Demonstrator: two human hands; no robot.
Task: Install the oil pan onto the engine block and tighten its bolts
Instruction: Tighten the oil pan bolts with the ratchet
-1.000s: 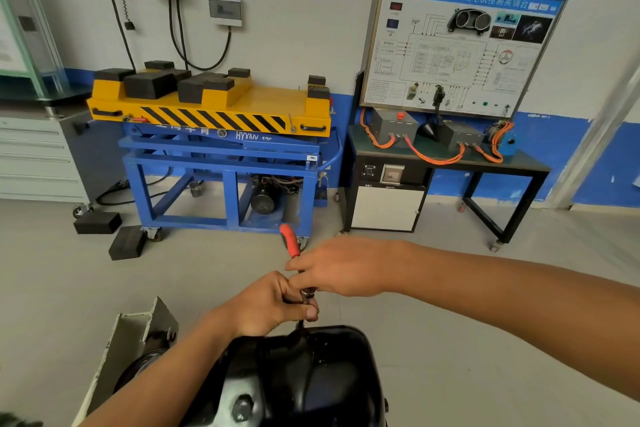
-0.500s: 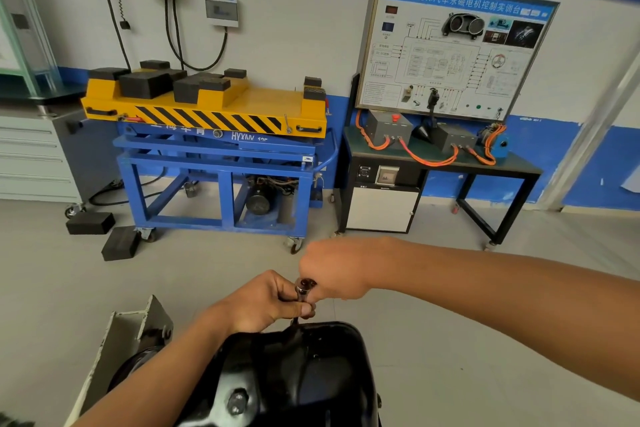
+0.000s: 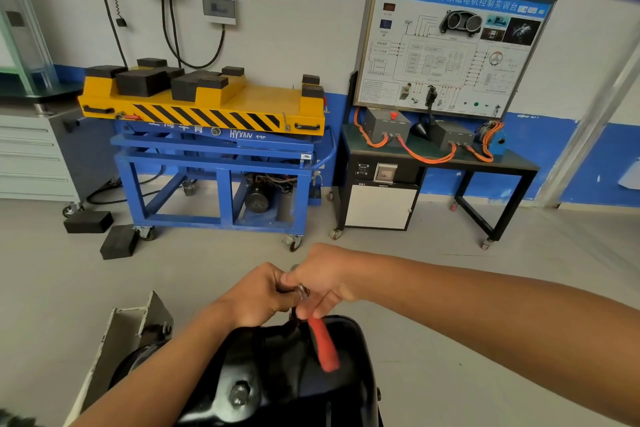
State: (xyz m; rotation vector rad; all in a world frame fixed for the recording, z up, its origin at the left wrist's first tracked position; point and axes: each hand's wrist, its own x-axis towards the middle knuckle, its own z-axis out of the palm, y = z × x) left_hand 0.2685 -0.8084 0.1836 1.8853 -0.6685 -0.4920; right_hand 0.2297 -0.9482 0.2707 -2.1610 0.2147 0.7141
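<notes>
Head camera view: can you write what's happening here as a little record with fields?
Tool: wrench, red handle pointing toward the person
Place: far edge of the black oil pan
Left hand: curled round the wrench's head
Right hand: grips the handle's top
Behind: yellow lift cart, wiring display board

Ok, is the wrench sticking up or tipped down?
Tipped down: the red-handled wrench slants over the black pan below the right hand.

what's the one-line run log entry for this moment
stage: ratchet at far edge of oil pan | left hand: holds ratchet head | right hand: grips ratchet handle | handle: red, over pan, toward camera
</notes>
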